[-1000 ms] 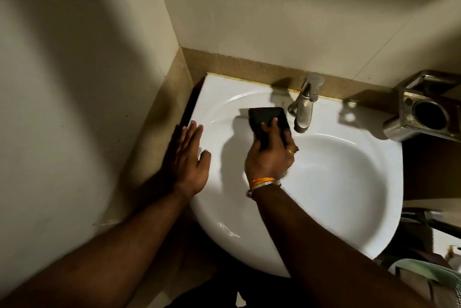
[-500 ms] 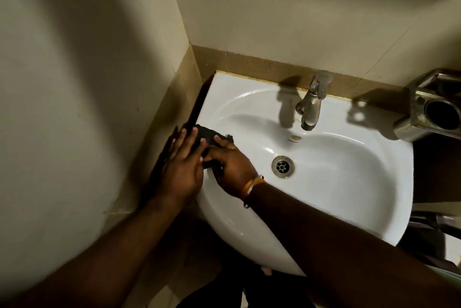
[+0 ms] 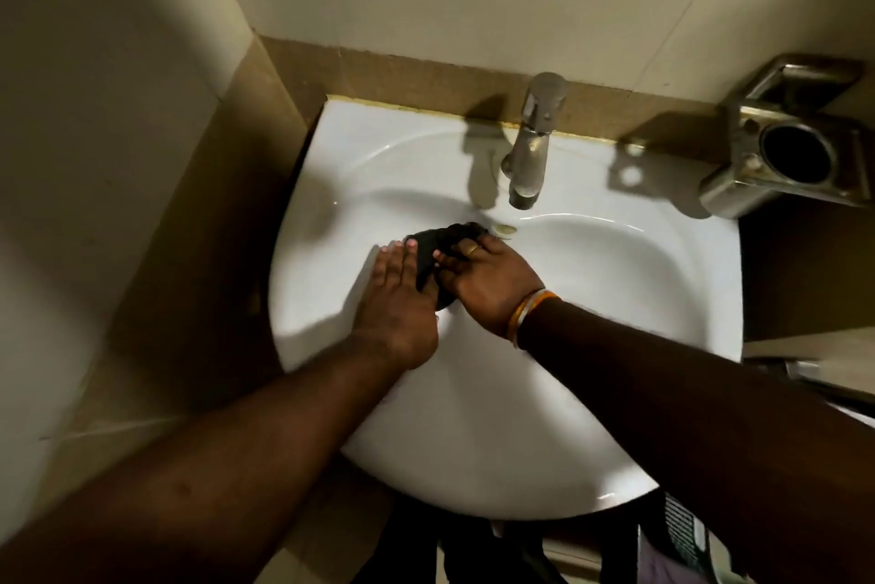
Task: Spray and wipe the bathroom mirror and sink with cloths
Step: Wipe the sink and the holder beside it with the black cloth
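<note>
- Head view: since half a second ago the dark cloth (image 3: 438, 252) has travelled from the sink's (image 3: 686, 347) left rim into the bowl, and it now lies just in front of the tap (image 3: 530, 148), a little to the tap's left.
- Both hands came with it. The left hand (image 3: 395, 299), which a second ago lay flat on the left rim away from the cloth, now presses flat on the cloth's left edge with straight fingers.
- The right hand (image 3: 483, 280) lies on the cloth's other side, fingers bent over it and bunching it; the thumb is hidden, so how firm the grip is I cannot tell.
- My reading: the rim pass is done and the wiping has shifted to the basin floor in front of the tap, so the sink part of the task is under way. The mirror is out of view.
- The cloth is black and crumpled, mostly covered by the two hands, with a ragged end poking toward the tap.
- The drain is hidden; a small yellowish mark (image 3: 505, 229) lies directly below the tap's spout, just beyond the cloth.
</note>
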